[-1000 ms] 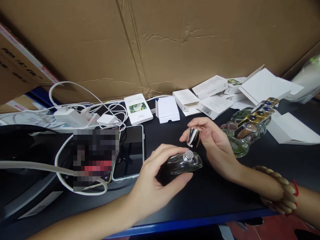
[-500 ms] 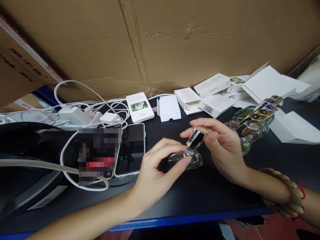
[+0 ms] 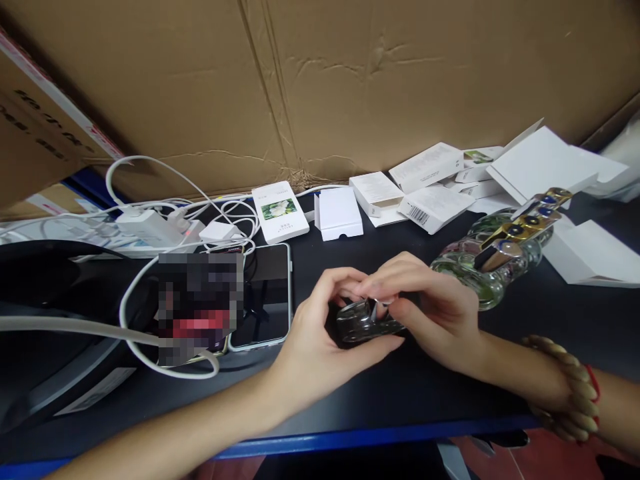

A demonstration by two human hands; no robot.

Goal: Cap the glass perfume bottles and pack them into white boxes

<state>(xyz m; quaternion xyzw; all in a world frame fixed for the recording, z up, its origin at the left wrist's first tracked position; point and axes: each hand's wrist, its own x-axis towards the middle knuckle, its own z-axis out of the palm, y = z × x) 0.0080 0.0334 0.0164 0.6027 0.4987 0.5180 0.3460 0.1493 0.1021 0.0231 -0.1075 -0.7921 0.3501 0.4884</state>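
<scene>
A clear glass perfume bottle (image 3: 353,325) stands on the black table between my two hands, partly covered by them. My left hand (image 3: 317,333) curls round the bottle, thumb along its near side and fingers at the far side. From above, my right hand (image 3: 437,310) grips a shiny metallic cap (image 3: 381,309) over the bottle's neck. The fingers hide most of the cap, and I cannot tell how far down it sits. Beyond the right hand stand several similar glass bottles (image 3: 493,287) in a row, with shiny gold-toned caps (image 3: 523,230).
Along the back lie a flower-printed white box (image 3: 281,212), an open white box (image 3: 340,210) and several more cartons (image 3: 435,203). To the left are a phone (image 3: 263,293), white cables and a power strip (image 3: 150,230). Cardboard (image 3: 325,87) rises behind the table.
My right hand has lowered the cap from beside the neck onto the bottle's top. My left hand has shifted from pinching near the spray nozzle to spreading round the bottle's body.
</scene>
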